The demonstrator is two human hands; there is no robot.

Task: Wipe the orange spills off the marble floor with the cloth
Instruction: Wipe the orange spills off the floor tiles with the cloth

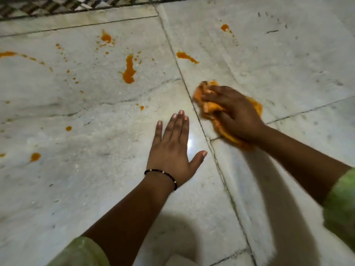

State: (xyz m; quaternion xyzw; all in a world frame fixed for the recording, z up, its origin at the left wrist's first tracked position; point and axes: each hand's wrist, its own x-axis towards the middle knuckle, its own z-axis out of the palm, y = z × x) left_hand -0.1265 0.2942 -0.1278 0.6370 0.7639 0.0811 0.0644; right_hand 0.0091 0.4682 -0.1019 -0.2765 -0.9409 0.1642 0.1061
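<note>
My right hand (pixel 233 113) grips a crumpled orange-stained cloth (pixel 208 108) and presses it on the marble floor (pixel 96 189), just right of a tile joint. Flat on the floor beside it lies my left hand (pixel 173 150), fingers straight, a dark beaded bracelet on the wrist. Orange spills dot the floor: a long blot (pixel 129 71) at centre left, a splash (pixel 106 37) above it, a streak (pixel 185 56) beyond the cloth, a small spot (pixel 225 27) far right, and a drop (pixel 35 156) at the left.
A patterned dark-and-light border strip (pixel 48 6) runs along the far edge of the floor. An orange trail (pixel 11 54) curves in from the left edge. Tile joints cross the floor diagonally. Green sleeves show at the bottom and right edges.
</note>
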